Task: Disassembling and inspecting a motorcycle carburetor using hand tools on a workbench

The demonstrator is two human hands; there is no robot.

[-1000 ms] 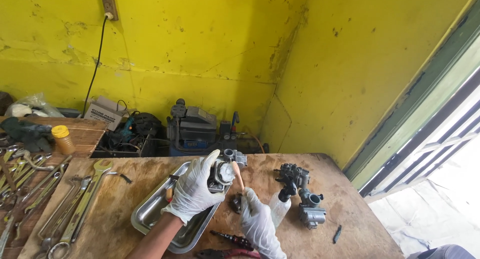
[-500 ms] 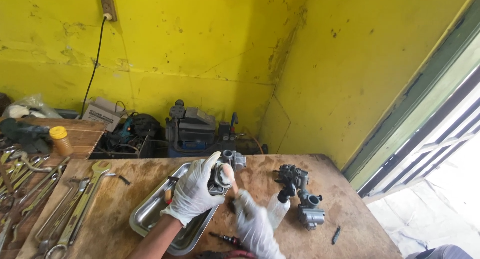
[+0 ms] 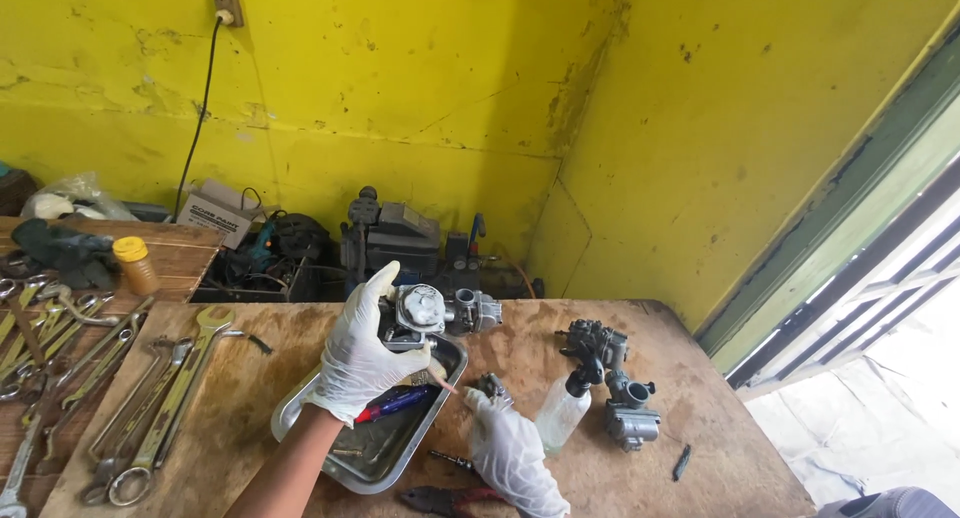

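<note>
My left hand (image 3: 357, 361), in a white glove, holds a grey metal carburetor (image 3: 432, 313) up above a steel tray (image 3: 395, 448). My right hand (image 3: 510, 451), also gloved, rests low on the wooden table (image 3: 255, 373) just right of the tray, its fingers closed on a thin brush handle (image 3: 438, 378) that points up toward the carburetor. A red and blue screwdriver (image 3: 392, 404) lies in the tray.
A second carburetor (image 3: 612, 383) and a clear spray bottle (image 3: 562, 410) stand at the right. Several wrenches (image 3: 150, 398) lie on the left. Red-handled pliers (image 3: 445, 498) sit at the front edge. Machinery (image 3: 390, 240) stands behind the table by the yellow wall.
My right hand has dropped from near the carburetor down to the table beside the tray. My left hand keeps the carburetor raised, nearly unmoved.
</note>
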